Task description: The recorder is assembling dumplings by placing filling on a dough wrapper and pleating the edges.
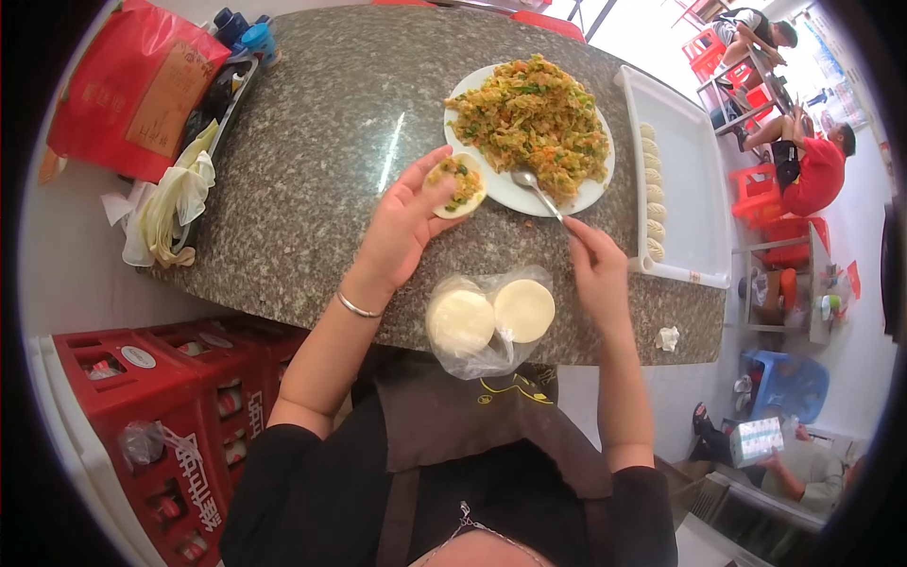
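Observation:
On the fingers of my left hand (404,220) lies a round dumpling wrapper (476,200) with chopped vegetable filling on it, my thumb over its left side. My right hand (599,266) grips the handle of a metal spoon (544,193), whose bowl rests at the lower edge of the heaped filling (542,120). That filling is piled on a white oval plate (506,196). Nearer my body, two stacks of round wrappers (460,321) (524,310) sit in a clear plastic bag (471,365). Several pleated dumplings (654,193) stand in a row along the left side of a white plastic tray (691,170).
The speckled stone table (297,156) has a crumpled tissue (667,339) near its right corner. At the left are a red bag (134,85), a blue cup (259,41) and a dark tray with cloths or gloves (177,184). Red bottle crates (156,397) stand below. Several people sit at right.

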Demonstrator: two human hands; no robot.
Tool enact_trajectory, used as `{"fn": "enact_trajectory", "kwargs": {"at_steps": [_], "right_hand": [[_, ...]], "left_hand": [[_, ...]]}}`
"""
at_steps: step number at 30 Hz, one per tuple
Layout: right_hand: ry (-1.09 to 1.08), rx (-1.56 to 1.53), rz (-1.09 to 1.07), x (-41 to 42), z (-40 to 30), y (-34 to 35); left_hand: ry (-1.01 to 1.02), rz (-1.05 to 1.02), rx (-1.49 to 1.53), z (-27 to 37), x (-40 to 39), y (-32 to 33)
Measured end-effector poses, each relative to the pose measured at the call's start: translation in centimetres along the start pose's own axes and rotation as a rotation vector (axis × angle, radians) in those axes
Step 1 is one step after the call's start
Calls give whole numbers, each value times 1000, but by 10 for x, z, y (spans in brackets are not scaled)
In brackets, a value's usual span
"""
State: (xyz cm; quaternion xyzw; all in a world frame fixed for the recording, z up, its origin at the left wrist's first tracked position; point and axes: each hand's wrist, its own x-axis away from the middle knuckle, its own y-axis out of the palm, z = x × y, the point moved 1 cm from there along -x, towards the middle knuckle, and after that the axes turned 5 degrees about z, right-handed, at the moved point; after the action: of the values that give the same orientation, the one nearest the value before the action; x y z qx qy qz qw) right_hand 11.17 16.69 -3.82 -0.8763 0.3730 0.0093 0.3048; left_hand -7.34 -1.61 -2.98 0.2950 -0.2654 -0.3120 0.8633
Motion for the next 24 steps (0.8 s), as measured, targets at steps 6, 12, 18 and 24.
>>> {"fn": "enact_trajectory", "kwargs": {"at_steps": [6, 12, 18, 24], "right_hand": [[-370, 256, 136, -9, -29, 18], [-28, -541, 45, -1, -46, 31], [57, -699, 118, 4, -54, 29], [-14, -691, 160, 3, -56, 26]], "left_hand": [[150, -153, -258, -8, 22, 22], [125, -282, -178, -7, 32, 43], [281, -234, -339, -18, 29, 45], [723, -215, -726, -17, 29, 44]]}}
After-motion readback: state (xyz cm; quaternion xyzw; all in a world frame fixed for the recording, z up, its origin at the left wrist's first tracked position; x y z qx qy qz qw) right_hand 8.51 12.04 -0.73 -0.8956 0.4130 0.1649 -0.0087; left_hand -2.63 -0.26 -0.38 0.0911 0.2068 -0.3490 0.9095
